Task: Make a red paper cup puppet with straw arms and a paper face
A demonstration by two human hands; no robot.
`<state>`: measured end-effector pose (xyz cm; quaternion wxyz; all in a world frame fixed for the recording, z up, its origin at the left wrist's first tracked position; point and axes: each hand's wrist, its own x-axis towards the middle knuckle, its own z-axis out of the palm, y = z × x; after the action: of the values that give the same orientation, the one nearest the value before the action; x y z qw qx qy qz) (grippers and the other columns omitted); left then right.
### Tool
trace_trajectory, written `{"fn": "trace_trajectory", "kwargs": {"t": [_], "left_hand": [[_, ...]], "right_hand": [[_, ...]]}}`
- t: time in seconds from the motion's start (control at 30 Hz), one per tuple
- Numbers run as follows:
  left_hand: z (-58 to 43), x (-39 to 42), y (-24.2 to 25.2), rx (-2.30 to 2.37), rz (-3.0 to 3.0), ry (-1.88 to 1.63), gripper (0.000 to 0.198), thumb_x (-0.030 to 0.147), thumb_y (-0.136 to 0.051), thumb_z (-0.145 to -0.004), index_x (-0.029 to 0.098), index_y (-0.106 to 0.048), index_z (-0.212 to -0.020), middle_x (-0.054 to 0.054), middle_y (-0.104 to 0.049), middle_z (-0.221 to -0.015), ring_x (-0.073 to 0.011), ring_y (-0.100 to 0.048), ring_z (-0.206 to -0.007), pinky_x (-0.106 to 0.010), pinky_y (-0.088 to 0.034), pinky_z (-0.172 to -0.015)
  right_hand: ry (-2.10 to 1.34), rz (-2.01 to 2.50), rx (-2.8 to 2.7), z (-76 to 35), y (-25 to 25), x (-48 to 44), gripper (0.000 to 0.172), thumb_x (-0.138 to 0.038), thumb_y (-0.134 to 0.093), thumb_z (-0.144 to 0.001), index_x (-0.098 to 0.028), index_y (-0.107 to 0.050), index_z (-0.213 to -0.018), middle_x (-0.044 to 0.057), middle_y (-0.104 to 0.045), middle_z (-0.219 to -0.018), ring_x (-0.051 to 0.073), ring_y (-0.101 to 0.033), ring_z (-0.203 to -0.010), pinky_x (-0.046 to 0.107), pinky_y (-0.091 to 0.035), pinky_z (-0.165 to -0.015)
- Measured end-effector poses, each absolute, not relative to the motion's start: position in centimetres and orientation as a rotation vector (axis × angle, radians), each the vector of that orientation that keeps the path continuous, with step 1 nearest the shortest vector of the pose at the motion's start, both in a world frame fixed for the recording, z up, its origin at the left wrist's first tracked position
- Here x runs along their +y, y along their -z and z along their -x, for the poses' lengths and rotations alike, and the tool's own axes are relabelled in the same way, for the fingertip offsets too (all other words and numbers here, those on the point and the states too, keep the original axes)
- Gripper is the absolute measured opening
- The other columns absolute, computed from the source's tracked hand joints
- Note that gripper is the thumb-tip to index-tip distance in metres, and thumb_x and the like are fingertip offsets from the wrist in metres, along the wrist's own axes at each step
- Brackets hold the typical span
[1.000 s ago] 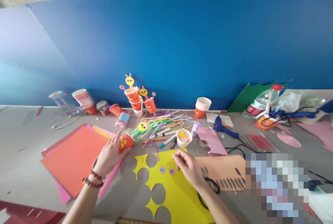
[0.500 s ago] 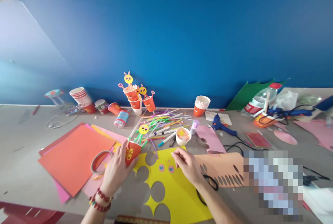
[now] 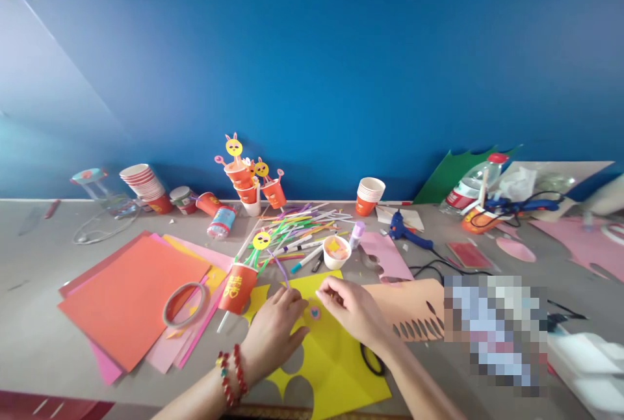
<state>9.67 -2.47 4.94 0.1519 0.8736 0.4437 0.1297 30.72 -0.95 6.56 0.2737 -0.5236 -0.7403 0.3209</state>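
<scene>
Left hand point(image 3: 273, 322): flat on my yellow sheet point(image 3: 336, 368), fingers loosely spread, gripping nothing.
Right hand point(image 3: 353, 309): fingers curled narrow; I can't tell if they pinch anything.
Pink disc point(image 3: 315, 311): on the sheet, between both hands.
Black scissors point(image 3: 373, 360): 5 o'clock of the right hand, partly under my forearm.
Red cup point(image 3: 237, 288): 11 o'clock of the left hand, straws and a yellow face sticking out.
Tape ring point(image 3: 184, 303): 9 o'clock of the red cup.
White cup point(image 3: 336, 251): 12 o'clock of the right hand, paper scraps inside.
Straw pile point(image 3: 302, 225): beyond it.

Yellow sheet point(image 3: 331, 355), orange cup point(image 3: 237, 288) w/ yellow print, pink disc point(image 3: 314, 311), poss. patterned
</scene>
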Motion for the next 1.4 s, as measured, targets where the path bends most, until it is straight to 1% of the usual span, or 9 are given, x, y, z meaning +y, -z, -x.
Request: {"fn": "trace_trajectory", "kwargs": {"t": [0.13, 0.23, 0.33, 0.43, 0.6, 0.7, 0.93, 1.17, 1.4], "left_hand": [[-11.4, -1.2, -4.9, 1.261, -2.603, -0.126, 0.021, 0.027, -0.067, -0.087, 0.02, -0.061, -0.105, -0.006, -0.063, -0.107, -0.0279, -0.059, -0.102, -0.042, -0.053, -0.087], [-12.3, -0.6, -5.2, 1.28, -2.65, -0.061, 0.011, 0.026, -0.063, -0.09, 0.019, -0.062, -0.098, -0.006, -0.063, -0.104, -0.0266, -0.06, -0.1, -0.04, -0.053, -0.086], [-12.8, -0.3, -5.1, 1.272, -2.676, -0.04, 0.006, 0.022, -0.06, -0.091, 0.018, -0.062, -0.095, -0.006, -0.064, -0.103, -0.0256, -0.06, -0.099, -0.039, -0.053, -0.085], [-13.2, -0.3, -4.9, 1.253, -2.692, -0.034, 0.008, 0.02, -0.057, -0.092, 0.017, -0.063, -0.095, -0.008, -0.065, -0.102, -0.026, -0.061, -0.099, -0.04, -0.054, -0.086], [-13.5, -0.2, -4.7, 1.232, -2.723, -0.01, 0.012, 0.018, -0.052, -0.093, 0.016, -0.064, -0.096, -0.01, -0.066, -0.101, -0.0273, -0.062, -0.098, -0.042, -0.054, -0.085], [-13.5, -0.1, -4.7, 1.234, -2.726, -0.004, 0.013, 0.017, -0.052, -0.092, 0.015, -0.064, -0.097, -0.011, -0.066, -0.102, -0.0278, -0.062, -0.099, -0.042, -0.054, -0.085], [-13.0, 0.2, -4.8, 1.223, -2.711, -0.003, 0.012, 0.02, -0.055, -0.089, 0.016, -0.062, -0.097, -0.009, -0.066, -0.104, -0.0261, -0.061, -0.098, -0.039, -0.054, -0.086], [-13.1, 0.6, -4.9, 1.14, -2.738, 0.001, 0.012, 0.021, -0.054, -0.088, 0.017, -0.06, -0.097, -0.009, -0.066, -0.103, -0.0268, -0.061, -0.097, -0.04, -0.054, -0.083], [-13.4, 0.5, -3.5, 1.157, -2.685, -0.169, 0.009, 0.02, -0.054, -0.09, 0.019, -0.059, -0.097, -0.006, -0.066, -0.101, -0.0241, -0.061, -0.093, -0.037, -0.052, -0.082]], "right_hand": [[-0.706, 1.502, -2.156, -32.0, -8.1, -2.1, 0.015, -0.031, -0.054, -0.094, -0.023, -0.063, -0.085, 0.0, -0.072, -0.079, 0.016, -0.064, -0.067, 0.024, -0.04, -0.061], [-0.652, 1.582, -2.173, -33.3, -7.9, -2.6, 0.015, -0.031, -0.052, -0.095, -0.023, -0.062, -0.086, 0.001, -0.072, -0.081, 0.018, -0.067, -0.071, 0.025, -0.042, -0.063], [-0.637, 1.634, -2.187, -34.4, -7.1, -2.7, 0.017, -0.031, -0.05, -0.095, -0.023, -0.061, -0.085, 0.002, -0.073, -0.083, 0.02, -0.068, -0.075, 0.026, -0.043, -0.065], [-0.639, 1.635, -2.214, -34.6, -6.4, -2.4, 0.015, -0.029, -0.051, -0.095, -0.023, -0.062, -0.086, 0.003, -0.073, -0.084, 0.02, -0.069, -0.078, 0.026, -0.043, -0.065], [-0.646, 1.542, -2.304, -33.4, -6.0, -1.1, 0.01, -0.022, -0.056, -0.089, -0.022, -0.065, -0.083, 0.002, -0.071, -0.079, 0.019, -0.065, -0.07, 0.026, -0.037, -0.061], [-0.67, 1.468, -2.324, -32.5, -5.8, 0.0, 0.009, -0.021, -0.059, -0.087, -0.022, -0.066, -0.083, 0.002, -0.072, -0.079, 0.018, -0.064, -0.07, 0.025, -0.036, -0.06], [-0.731, 1.389, -2.28, -32.5, -3.6, 1.3, 0.015, -0.017, -0.052, -0.088, -0.02, -0.066, -0.083, 0.001, -0.07, -0.075, 0.017, -0.063, -0.068, 0.024, -0.037, -0.06], [-0.775, 1.373, -2.198, -33.0, -2.6, 1.2, 0.018, -0.021, -0.049, -0.092, -0.019, -0.063, -0.081, 0.0, -0.067, -0.072, 0.016, -0.06, -0.066, 0.023, -0.038, -0.058], [-0.8, 1.362, -2.164, -32.8, -2.7, 0.9, 0.016, -0.019, -0.052, -0.09, -0.02, -0.065, -0.08, 0.001, -0.07, -0.076, 0.017, -0.064, -0.07, 0.023, -0.039, -0.061]]}}
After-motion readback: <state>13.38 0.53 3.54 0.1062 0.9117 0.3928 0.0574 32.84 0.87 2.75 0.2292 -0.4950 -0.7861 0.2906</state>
